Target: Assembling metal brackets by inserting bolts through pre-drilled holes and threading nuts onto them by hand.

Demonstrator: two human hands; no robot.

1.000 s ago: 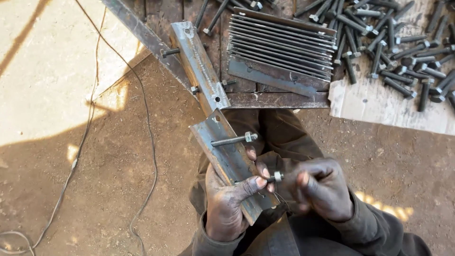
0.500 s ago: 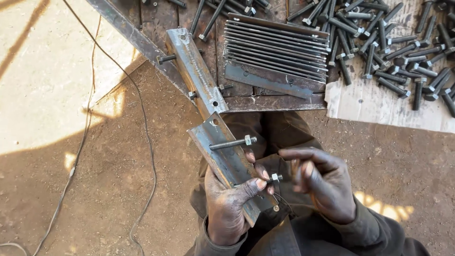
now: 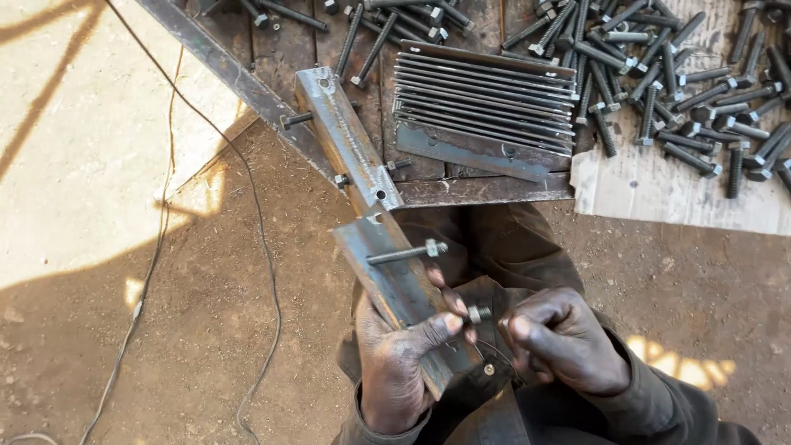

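Note:
My left hand (image 3: 401,360) grips a rusty steel angle piece (image 3: 387,276) that lies across my lap, thumb pressed on its face. One long bolt (image 3: 405,252) with a nut on its end sticks out of the piece near its upper end. A second bolt with a nut (image 3: 479,313) pokes out lower down, just beyond my left fingertips. My right hand (image 3: 564,338) sits right beside that nut, fingers curled with the tips touching or nearly touching it.
A second steel piece (image 3: 344,136) with bolts through it leans on a metal frame (image 3: 231,70). Behind it lie a ribbed metal grille (image 3: 486,103), several loose bolts (image 3: 659,82) and a light board (image 3: 659,185). A wire (image 3: 251,214) runs over the dirt floor.
My right hand's fingers have curled back in toward the lower nut after spreading briefly. The steel piece and my left hand have stayed almost still.

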